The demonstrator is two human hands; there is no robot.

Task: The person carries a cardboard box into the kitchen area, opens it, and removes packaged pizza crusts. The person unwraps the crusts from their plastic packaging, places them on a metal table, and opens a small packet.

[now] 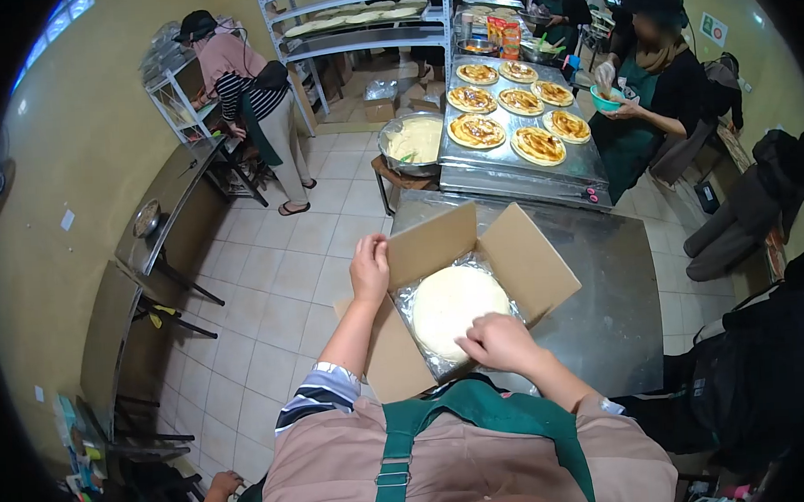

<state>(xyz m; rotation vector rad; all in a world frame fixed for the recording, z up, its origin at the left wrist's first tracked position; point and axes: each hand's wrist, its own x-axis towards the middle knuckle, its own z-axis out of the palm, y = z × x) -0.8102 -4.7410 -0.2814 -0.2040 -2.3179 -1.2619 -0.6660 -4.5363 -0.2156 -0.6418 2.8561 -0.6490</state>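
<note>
An open cardboard box [530, 262] stands on the metal table in front of me, its flaps spread outward. Clear plastic [406, 298] lines it, and inside lies a pale, round pizza base [455, 305]; whether others lie beneath it is hidden. At the box's left, my left hand [369, 269] has its fingers curled at the edge of the far-left flap. My right hand [500, 341] is closed at the near-right edge of the pizza base, with bent fingertips touching it.
Beyond my metal table [604, 286], several topped pizza bases [521, 102] lie on a steel surface. A bowl of pale dough [414, 139] stands left of it. One person [657, 83] holds a green bowl [606, 100] at the right; another [248, 95] bends by a shelf at left.
</note>
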